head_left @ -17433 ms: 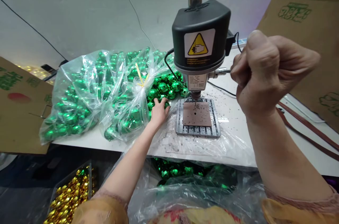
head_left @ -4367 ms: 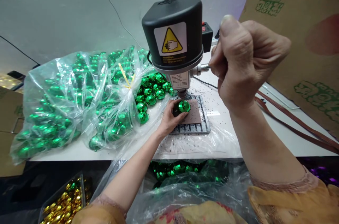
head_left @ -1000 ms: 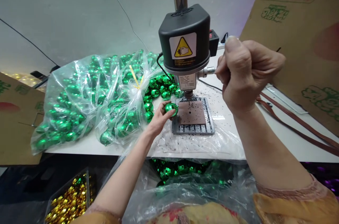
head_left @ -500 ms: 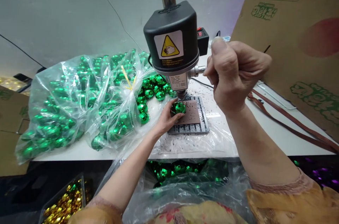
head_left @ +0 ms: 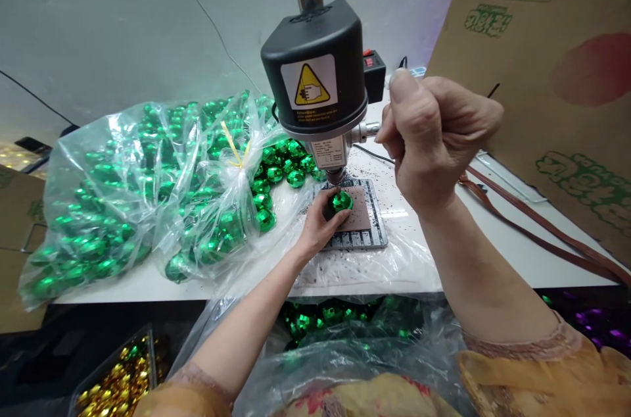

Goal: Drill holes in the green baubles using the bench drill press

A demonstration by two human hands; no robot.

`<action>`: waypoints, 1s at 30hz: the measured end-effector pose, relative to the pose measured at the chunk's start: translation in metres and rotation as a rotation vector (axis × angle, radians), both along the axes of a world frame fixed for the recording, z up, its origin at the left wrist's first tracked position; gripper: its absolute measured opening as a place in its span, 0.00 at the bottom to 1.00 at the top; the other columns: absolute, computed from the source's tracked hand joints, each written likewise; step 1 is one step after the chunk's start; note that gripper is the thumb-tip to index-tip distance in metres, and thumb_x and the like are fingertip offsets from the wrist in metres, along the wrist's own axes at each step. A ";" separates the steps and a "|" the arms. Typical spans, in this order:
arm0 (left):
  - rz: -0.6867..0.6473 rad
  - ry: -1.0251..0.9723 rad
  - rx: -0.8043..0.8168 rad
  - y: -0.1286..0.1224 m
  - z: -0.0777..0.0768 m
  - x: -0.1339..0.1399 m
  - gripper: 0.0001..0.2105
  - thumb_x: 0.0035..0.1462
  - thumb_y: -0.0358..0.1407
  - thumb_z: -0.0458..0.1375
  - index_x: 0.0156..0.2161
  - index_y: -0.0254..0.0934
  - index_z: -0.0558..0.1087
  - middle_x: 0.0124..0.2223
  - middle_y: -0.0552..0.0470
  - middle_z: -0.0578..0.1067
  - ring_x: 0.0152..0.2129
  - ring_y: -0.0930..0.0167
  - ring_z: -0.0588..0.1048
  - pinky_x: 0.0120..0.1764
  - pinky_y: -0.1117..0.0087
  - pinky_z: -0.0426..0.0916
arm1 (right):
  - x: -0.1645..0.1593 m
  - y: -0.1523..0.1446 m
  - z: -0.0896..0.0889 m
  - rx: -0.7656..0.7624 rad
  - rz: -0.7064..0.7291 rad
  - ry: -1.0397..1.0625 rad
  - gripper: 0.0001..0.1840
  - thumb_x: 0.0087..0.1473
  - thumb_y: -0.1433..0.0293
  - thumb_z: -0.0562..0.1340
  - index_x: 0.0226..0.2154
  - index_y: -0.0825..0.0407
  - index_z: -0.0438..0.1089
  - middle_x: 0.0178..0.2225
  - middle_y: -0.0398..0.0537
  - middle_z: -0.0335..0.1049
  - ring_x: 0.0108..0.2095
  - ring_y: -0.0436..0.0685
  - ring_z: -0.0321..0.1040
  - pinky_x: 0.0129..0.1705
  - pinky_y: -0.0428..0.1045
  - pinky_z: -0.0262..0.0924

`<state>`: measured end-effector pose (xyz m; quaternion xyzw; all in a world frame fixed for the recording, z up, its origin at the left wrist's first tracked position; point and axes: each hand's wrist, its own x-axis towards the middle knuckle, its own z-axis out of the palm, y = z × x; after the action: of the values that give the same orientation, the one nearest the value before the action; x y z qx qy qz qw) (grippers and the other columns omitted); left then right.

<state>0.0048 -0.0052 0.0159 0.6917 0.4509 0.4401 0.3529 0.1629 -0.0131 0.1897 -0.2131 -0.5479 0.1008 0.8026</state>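
A small bench drill press (head_left: 313, 68) with a black motor housing and a warning label stands in the middle. My left hand (head_left: 318, 223) has its thumb and fingers around a shiny green faceted ball (head_left: 341, 202), holding it over the pinkish board (head_left: 359, 206) on the grey slotted base plate (head_left: 379, 226). Just above the ball is the drill chuck (head_left: 336, 175); I cannot tell whether the bit touches it. My right hand (head_left: 434, 134) is closed in a fist at the press's side, around the feed lever, whose hub (head_left: 365, 132) shows beside the fingers.
A clear bag (head_left: 108, 206) full of green balls lies left, loose balls (head_left: 276, 173) beside it. Dark shavings dot the white table (head_left: 409, 259). Brown straps (head_left: 542, 226) and a large carton (head_left: 532, 108) stand right. Below are gold balls (head_left: 118, 371) and green balls in plastic (head_left: 315, 318).
My left hand and the green ball have moved slightly right over the board, under the chuck. My right hand keeps its closed grip, and the view has shifted a little.
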 end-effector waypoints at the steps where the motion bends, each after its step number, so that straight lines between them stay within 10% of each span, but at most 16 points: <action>1: 0.005 -0.013 -0.013 -0.001 -0.001 0.001 0.23 0.55 0.42 0.66 0.55 0.39 0.71 0.55 0.44 0.75 0.53 0.59 0.73 0.59 0.54 0.65 | 0.000 0.000 0.000 -0.006 -0.002 -0.008 0.23 0.60 0.70 0.61 0.14 0.52 0.61 0.12 0.34 0.52 0.14 0.40 0.48 0.20 0.45 0.49; 30: -0.003 -0.085 -0.058 -0.003 -0.007 0.002 0.24 0.54 0.41 0.68 0.53 0.40 0.67 0.51 0.46 0.74 0.50 0.61 0.73 0.55 0.57 0.66 | 0.001 0.007 -0.042 0.238 -0.209 -0.057 0.28 0.59 0.70 0.60 0.12 0.53 0.51 0.12 0.36 0.50 0.14 0.43 0.55 0.17 0.46 0.48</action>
<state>0.0071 -0.0081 0.0091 0.6627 0.4471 0.4552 0.3921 0.1638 -0.0061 0.1473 -0.1754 -0.5532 -0.0550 0.8125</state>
